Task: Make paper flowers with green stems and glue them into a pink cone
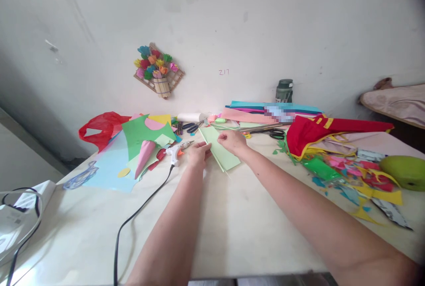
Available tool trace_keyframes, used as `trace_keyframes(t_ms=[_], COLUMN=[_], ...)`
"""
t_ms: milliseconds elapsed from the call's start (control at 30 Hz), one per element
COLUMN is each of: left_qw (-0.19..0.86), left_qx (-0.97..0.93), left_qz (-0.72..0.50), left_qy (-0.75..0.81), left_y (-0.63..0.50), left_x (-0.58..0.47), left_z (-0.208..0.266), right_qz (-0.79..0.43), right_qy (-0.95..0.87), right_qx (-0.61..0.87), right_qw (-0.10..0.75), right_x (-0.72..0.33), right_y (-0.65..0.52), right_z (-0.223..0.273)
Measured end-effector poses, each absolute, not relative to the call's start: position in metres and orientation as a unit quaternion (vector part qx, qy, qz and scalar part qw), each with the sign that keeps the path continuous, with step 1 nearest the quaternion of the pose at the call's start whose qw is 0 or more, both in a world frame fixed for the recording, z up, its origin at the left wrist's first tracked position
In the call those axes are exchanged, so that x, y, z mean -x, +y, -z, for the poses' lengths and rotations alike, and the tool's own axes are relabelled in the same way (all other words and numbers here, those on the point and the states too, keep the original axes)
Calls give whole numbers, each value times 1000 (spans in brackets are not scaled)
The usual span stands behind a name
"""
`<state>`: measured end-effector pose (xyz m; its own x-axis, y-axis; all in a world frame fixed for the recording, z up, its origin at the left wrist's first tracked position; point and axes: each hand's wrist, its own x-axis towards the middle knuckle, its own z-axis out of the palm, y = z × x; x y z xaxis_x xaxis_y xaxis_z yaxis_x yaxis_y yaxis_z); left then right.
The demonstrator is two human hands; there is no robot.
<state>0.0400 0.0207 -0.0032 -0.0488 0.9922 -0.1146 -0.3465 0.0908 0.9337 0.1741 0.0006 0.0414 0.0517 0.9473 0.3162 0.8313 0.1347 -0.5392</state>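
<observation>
A light green sheet of paper point(221, 151) lies at a slant on the table, with a narrow strip along its left edge. My left hand point(199, 151) grips that left edge between thumb and fingers. Above the sheet's right side, my right hand point(234, 141) is closed, its fingertips pinched together; what they hold, if anything, is too small to make out. Just left of my left hand rests a white hot glue gun point(173, 154), its nozzle toward the sheet. Behind the paper lie dark-handled scissors point(190, 127).
Coloured paper sheets point(134, 137) and a pink paper cone point(144, 157) lie left. The glue gun's black cord point(141, 208) crosses the front left. Right are black scissors point(276, 133), red cloth point(307, 135), paper scraps point(368, 175) and a green fruit-like object point(403, 171). A bottle point(284, 91) stands behind.
</observation>
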Motion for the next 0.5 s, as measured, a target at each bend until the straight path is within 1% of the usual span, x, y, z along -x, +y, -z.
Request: trace_keyframes(t_ms=[100, 167, 233, 333, 500], left_qw=[595, 614, 644, 684, 710], left_qx=[-367, -375, -398, -448, -507], left_qz=[-547, -521, -480, -406, -288], left_qy=[460, 460, 443, 407, 395], left_y=[20, 19, 19, 18, 18], left_x=[-37, -33, -27, -20, -20], left_z=[1, -1, -4, -7, -11], right_qz=[-56, -73, -128, -258, -416], right_qy=[-678, -682, -688, -685, -650], right_qx=[635, 619, 601, 557, 489], right_qw=[367, 383, 385, 391, 408], right_x=[-171, -174, -182, -202, -242], right_y=[20, 31, 41, 49, 41], right_z=[-42, -45, -50, -57, -50])
